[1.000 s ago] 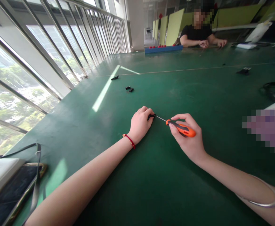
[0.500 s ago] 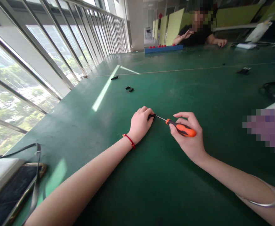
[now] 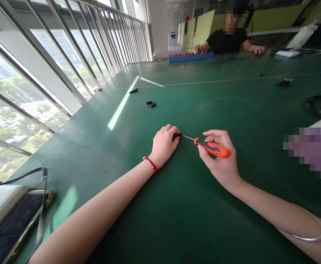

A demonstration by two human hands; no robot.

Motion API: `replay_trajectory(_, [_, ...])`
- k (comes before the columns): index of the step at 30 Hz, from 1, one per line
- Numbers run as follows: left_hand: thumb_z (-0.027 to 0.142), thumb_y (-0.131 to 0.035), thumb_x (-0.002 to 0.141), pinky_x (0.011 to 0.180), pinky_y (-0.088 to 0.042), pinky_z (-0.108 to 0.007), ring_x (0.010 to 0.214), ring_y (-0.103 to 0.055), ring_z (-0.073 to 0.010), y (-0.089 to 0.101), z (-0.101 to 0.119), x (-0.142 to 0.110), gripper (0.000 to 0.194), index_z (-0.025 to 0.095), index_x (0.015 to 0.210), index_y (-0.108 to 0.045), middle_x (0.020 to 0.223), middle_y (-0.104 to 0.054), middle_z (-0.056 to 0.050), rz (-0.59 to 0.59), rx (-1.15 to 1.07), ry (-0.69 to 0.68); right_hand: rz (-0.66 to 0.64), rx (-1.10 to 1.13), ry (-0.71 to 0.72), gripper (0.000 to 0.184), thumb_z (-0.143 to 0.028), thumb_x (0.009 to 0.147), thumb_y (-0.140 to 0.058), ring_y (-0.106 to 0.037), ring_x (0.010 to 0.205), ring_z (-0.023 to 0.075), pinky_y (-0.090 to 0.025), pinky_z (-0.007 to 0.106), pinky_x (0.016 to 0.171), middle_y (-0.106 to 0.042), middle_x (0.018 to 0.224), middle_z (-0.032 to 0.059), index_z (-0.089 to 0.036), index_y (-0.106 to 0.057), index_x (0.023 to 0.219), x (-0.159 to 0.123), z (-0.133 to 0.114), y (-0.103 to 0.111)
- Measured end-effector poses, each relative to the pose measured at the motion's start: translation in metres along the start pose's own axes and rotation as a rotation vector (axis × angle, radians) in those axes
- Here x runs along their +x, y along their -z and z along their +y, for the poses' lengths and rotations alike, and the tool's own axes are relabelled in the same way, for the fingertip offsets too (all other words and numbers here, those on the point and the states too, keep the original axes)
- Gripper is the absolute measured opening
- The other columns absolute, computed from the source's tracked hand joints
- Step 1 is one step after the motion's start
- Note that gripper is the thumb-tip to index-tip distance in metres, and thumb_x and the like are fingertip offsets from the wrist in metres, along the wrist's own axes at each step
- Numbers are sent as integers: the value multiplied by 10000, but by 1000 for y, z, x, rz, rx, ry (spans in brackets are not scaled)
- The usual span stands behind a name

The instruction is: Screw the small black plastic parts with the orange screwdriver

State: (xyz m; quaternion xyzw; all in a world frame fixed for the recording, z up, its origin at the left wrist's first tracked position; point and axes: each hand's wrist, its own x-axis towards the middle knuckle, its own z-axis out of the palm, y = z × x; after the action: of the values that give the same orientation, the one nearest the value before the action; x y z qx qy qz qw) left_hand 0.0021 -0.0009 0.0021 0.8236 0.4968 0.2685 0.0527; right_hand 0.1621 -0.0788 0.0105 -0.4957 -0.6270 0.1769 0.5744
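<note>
My left hand [image 3: 164,143] rests on the green tabletop [image 3: 160,212], its fingers closed on a small black part [image 3: 177,135]. Most of that part is hidden under the fingers, so its exact kind does not show. In my right hand [image 3: 221,161] is a screwdriver [image 3: 214,148] with an orange and dark grey handle, held between thumb and fingers. Its thin metal shaft points left, and the tip meets the right end of the black part. The index finger is raised off the handle.
Small black pieces [image 3: 151,104] lie beyond my left hand, with another black piece [image 3: 133,91] farther off. A phone [image 3: 17,220] and a white box [image 3: 2,205] with a strap sit at the near left. Across the table, a person [image 3: 226,42] sits behind a blue rack [image 3: 190,57].
The screwdriver handle has turned a little in my right hand, and the fingers have shifted on it. My left hand stays put. The person opposite has moved a hand to the blue rack.
</note>
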Motion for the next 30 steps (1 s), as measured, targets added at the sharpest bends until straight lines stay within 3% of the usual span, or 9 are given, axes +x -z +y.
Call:
replay_trajectory(5, [170,-523,834,754,-470,-314,892,-572,-195,0,1,0,85,199,863,-597,924,-616,-43,3,5,-3,-95,-4,-41,114,-251,789,-603,-580,600,123,-453,239,546,-578,684,-21,-224,-532,875,-2,1,0])
replay_trajectory(11, [162,-516,835,764,-470,-312,894,-570,-194,1,2,0,94,198,866,-597,925,-616,-42,-2,0,-7,9,6,11,254,-215,750,-630,-557,619,133,-474,266,583,-530,702,-28,-224,-508,972,0,1,0])
replay_trajectory(16, [163,-515,837,770,-469,-310,895,-569,-194,1,1,0,97,198,868,-600,930,-612,-44,-1,-2,-11,-113,11,-57,120,-249,790,-605,-537,548,112,-437,245,526,-547,638,-37,-221,-523,872,-2,-1,1])
replay_trajectory(21, [160,-515,834,752,-467,-306,889,-567,-194,1,1,0,98,195,868,-600,924,-611,-43,5,0,-19,-5,9,4,212,-211,763,-620,-549,596,118,-466,251,578,-533,687,-34,-220,-520,950,-1,0,1])
replay_trajectory(26, [160,-516,836,767,-468,-301,894,-570,-189,1,1,0,99,197,871,-602,927,-613,-39,0,-4,-14,-116,-3,-42,119,-249,787,-605,-546,540,114,-440,242,520,-563,634,-35,-215,-530,873,-1,1,1])
replay_trajectory(30, [150,-520,830,765,-469,-298,890,-569,-187,1,2,0,100,195,866,-601,923,-612,-37,0,-6,-16,-27,-2,18,156,-220,777,-610,-572,627,122,-463,243,575,-568,711,-20,-217,-535,914,-1,1,0])
